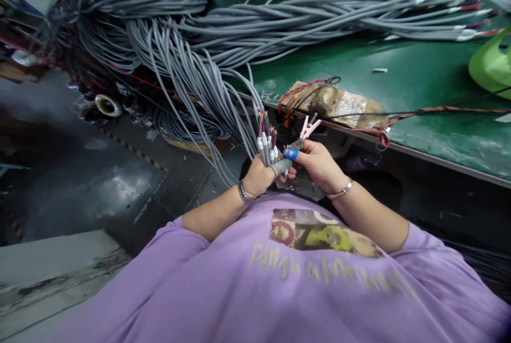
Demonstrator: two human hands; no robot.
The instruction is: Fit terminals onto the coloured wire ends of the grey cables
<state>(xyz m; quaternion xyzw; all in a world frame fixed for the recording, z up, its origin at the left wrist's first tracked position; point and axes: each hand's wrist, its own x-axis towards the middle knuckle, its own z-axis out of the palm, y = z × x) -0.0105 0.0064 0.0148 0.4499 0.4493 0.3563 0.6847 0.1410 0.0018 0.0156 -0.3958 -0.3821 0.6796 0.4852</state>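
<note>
My left hand (259,175) is closed round a bunch of grey cables (266,152), their ends standing up with white sleeves and thin coloured wires. Grey tape wraps its thumb. Close beside it, my right hand (321,164) is closed, with blue tape on the thumb and a dark wrap on the index finger. A pair of tweezers or small pliers with pale pink arms (309,129) sticks up from behind the right fingers. Both hands meet at the cable ends, in front of my body. What lies between the right fingertips is too small to make out.
A thick pile of grey cables (279,29) lies across the green table (431,76). Near its front edge sits a taped wooden block (339,103) with red and black cords. At the right is a light green plastic container (493,63). Coiled cable (191,124) lies below, left.
</note>
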